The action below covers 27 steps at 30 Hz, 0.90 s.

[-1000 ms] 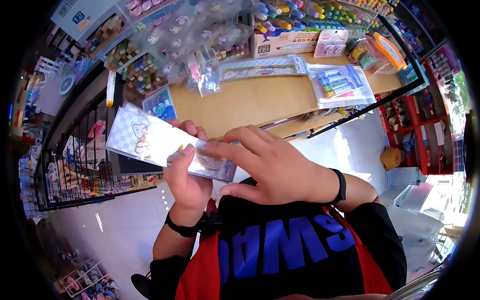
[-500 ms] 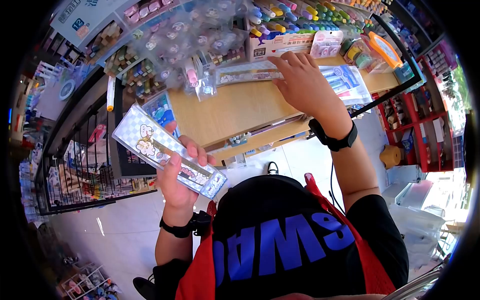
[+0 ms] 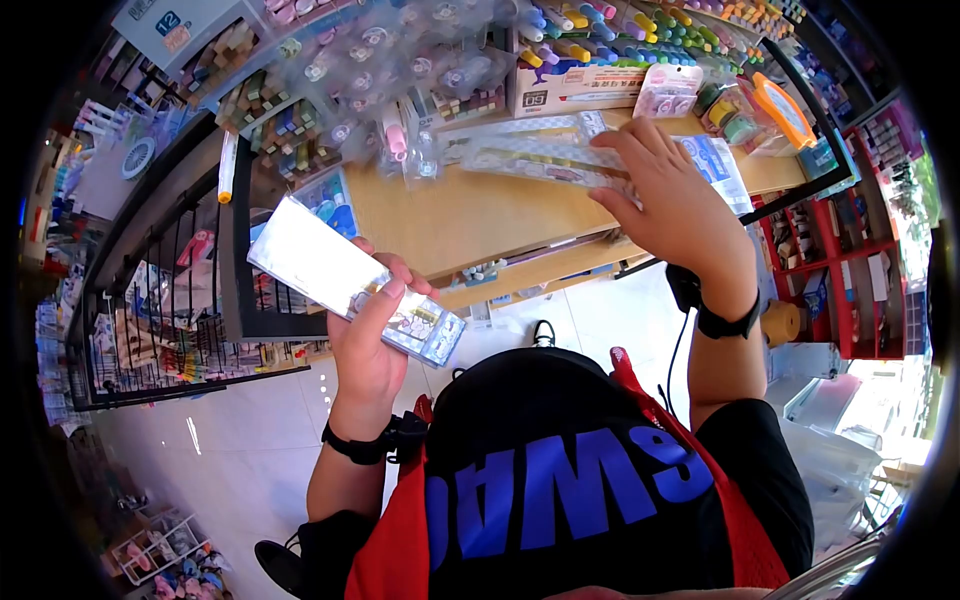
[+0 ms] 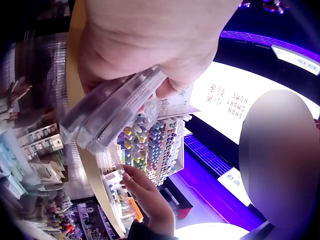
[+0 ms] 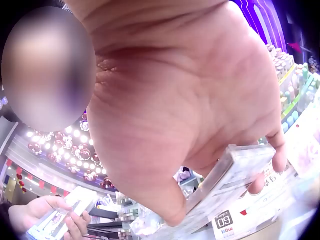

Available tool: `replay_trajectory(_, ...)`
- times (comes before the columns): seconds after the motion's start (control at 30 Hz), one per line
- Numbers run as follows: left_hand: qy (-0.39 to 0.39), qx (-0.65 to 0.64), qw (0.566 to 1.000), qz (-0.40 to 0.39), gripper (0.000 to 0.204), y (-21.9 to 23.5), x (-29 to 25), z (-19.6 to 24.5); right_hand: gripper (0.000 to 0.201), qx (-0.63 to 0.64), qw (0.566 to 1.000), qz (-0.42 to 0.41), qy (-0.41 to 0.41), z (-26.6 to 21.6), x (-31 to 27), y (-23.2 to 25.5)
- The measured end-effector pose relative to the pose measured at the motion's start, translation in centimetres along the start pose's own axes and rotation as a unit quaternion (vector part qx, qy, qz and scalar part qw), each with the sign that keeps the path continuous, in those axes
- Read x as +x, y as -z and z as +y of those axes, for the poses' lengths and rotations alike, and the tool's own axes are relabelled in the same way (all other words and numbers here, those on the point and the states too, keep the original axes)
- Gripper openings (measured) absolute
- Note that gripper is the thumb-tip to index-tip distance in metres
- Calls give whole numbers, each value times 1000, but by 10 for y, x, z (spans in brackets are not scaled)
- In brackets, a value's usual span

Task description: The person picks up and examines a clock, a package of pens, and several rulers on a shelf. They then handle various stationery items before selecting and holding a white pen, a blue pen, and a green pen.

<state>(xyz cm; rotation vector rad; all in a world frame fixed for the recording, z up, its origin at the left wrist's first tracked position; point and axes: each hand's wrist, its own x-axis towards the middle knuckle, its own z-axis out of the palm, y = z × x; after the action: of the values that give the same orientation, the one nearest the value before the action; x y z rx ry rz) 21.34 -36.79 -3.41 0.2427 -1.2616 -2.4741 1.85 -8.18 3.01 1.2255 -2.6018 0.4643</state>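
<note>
My left hand [image 3: 368,345] grips a small stack of flat clear plastic cases [image 3: 318,262], thumb on top and fingers beneath. Glare whitens much of the top one, though cartoon figures show at its near end. In the left wrist view, the stacked case edges [image 4: 112,112] jut out under the palm. Over the right part of the wooden shelf, my right hand [image 3: 680,205] pinches the end of a similar long case [image 3: 540,163], checked and pale. The right wrist view shows that case [image 5: 220,180] between thumb and fingers. Behind it lies another such case [image 3: 590,123].
Bagged items [image 3: 400,140] hang at the shelf's back left. Rows of markers [image 3: 600,40] stand above a white box [image 3: 575,88]. A blue-and-white pack [image 3: 718,170] lies right of my hand, near an orange-framed item [image 3: 783,110]. A black rail [image 3: 270,325] edges the shelf.
My right hand left the stack in my left hand, reached to the shelf and took hold of another case, drawing it rightward and nearer. My left hand keeps its stack, tilted slightly differently.
</note>
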Motion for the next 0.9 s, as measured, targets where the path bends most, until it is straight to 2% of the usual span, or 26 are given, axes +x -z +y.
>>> replay_trajectory(0.03,-1,-1,1000,4,46,-1,0,0,47,1,1000,-2,3,0,-8,5)
replay_trajectory(0.1,-3,-4,1000,9,45,-2,1,-1,47,122,992,-32,-33,-1,-22,16)
replay_trajectory(0.13,-4,0,1000,6,45,-2,1,-1,49,162,981,-85,-64,-4,-27,25)
replay_trajectory(0.17,-6,0,1000,8,45,-3,1,-2,49,163,981,-86,-61,-9,-31,24)
replay_trajectory(0.23,-11,8,1000,-1,45,-6,3,-4,52,310,947,-84,-27,-20,-37,21)
replay_trajectory(0.27,-13,18,999,-29,58,-1,3,-7,55,377,920,-103,-32,-32,-36,18)
replay_trajectory(0.3,-11,20,999,-32,58,-4,3,-12,55,418,902,-111,-13,-44,-33,9)
replay_trajectory(0.37,-69,62,996,-5,79,-11,2,-22,59,475,873,-110,29,-71,-25,-14)
replay_trajectory(0.4,-63,91,993,-38,104,-2,2,-24,59,484,868,-113,20,-84,-20,-19)
replay_trajectory(0.43,-62,93,993,-41,104,-5,4,-22,59,493,862,-116,13,-96,-16,-24)
replay_trajectory(0.47,-81,100,989,-71,107,-11,7,-16,61,510,856,-75,18,-106,-12,-36)
replay_trajectory(0.5,-99,107,984,-100,110,-16,10,-11,61,511,856,-72,18,-113,-8,-41)
replay_trajectory(0.53,-129,91,978,-137,97,-22,16,-8,62,497,867,-28,21,-119,-4,-44)
replay_trajectory(0.57,-130,91,977,-139,97,-29,20,-3,62,483,875,16,24,-124,0,-46)
replay_trajectory(0.63,-106,135,985,-31,74,-51,29,8,66,483,874,46,17,-128,7,-48)
replay_trajectory(0.67,-89,149,985,-5,66,-67,34,17,67,466,880,80,28,-127,12,-48)
replay_trajectory(0.7,-93,149,984,-5,66,-72,40,21,67,449,885,114,40,-125,18,-48)
replay_trajectory(0.83,-110,135,984,-31,69,-73,61,27,71,404,901,149,54,-115,33,-45)
replay_trajectory(0.9,-124,201,967,-94,73,-71,70,30,73,433,891,126,56,-107,41,-47)
